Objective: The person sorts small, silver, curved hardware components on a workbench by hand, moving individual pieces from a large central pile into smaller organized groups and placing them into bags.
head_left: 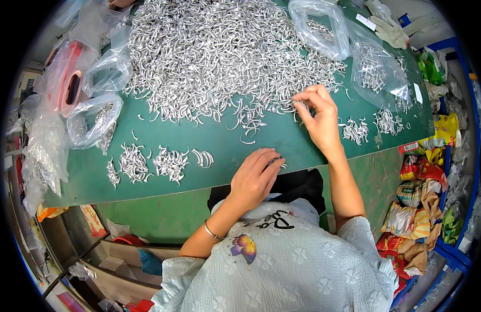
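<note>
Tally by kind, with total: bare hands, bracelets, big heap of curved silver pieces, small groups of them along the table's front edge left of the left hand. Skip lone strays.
Left hand and right hand: 2
Bracelet: 1
Big heap: 1
Small groups, namely slim pile, two fuller piles, spaced row: 4
Total: 8
</note>
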